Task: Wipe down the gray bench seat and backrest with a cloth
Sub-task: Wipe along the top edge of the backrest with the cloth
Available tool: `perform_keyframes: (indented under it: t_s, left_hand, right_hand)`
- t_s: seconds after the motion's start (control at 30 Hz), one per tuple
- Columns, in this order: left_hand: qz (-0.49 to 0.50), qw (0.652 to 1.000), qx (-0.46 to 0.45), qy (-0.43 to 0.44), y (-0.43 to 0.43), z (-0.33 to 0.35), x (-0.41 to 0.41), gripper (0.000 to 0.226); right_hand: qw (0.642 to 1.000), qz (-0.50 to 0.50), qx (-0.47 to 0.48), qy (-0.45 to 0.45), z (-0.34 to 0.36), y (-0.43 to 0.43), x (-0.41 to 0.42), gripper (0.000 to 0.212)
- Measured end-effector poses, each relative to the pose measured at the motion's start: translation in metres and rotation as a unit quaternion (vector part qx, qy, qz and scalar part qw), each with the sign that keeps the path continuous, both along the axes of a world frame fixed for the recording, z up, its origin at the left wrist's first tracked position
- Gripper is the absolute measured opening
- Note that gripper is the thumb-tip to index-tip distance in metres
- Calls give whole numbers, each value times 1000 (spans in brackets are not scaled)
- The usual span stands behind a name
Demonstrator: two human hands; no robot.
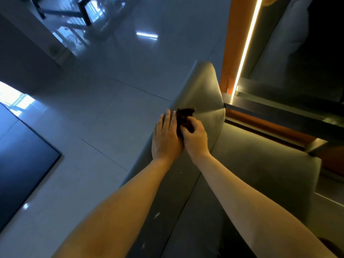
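Camera's tilted pretty hard here, so bear with me. Both hands are out on the gray bench (202, 90), close together, right about where one cushion section meets the next. The left hand (166, 138) lies flat on the seat (167, 202) near its outer edge, fingers (167, 118) straight and side by side, holding nothing, with its thumb side right up against the cloth (184, 117). The cloth is a dark brown wad sitting on the bench between the two hands, and a bit of it pokes out past the fingertips. The right hand (196, 139) has it, fingers curled over and bunching it up against the surface. What I take for the backrest (260, 174) runs along to the right of the right forearm, though with this angle I can't be totally sure which panel is which. A few little pale specks (157, 215) sit on the seat nearer the camera. Off to the left there's a glossy pale tiled floor (111, 108), and behind the bench an orange panel (236, 34) with a lit light strip (247, 45).
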State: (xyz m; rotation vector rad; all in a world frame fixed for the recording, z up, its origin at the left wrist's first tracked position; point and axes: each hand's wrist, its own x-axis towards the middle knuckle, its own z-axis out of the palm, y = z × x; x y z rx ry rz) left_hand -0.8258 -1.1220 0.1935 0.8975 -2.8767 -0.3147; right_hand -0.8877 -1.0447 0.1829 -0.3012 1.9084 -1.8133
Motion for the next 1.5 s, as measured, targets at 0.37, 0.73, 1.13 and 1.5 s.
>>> perform_keyframes:
  t_s: [0.37,0.73,1.13,1.5]
  left_hand:
    - [8,999,15,30,-3,-4,-1,59]
    - [-5,995,73,71,-12,-2,5,60]
    - [5,987,145,72,-16,8,7,61]
    - [28,996,55,61,-3,0,25,58]
  right_hand:
    - [999,-21,31,7,10,-16,-37,39]
    - [998,-27,51,-11,9,-14,-73,49]
    - [998,56,39,9,-2,5,-16,39]
    - [999,21,15,-30,0,0,-12,46]
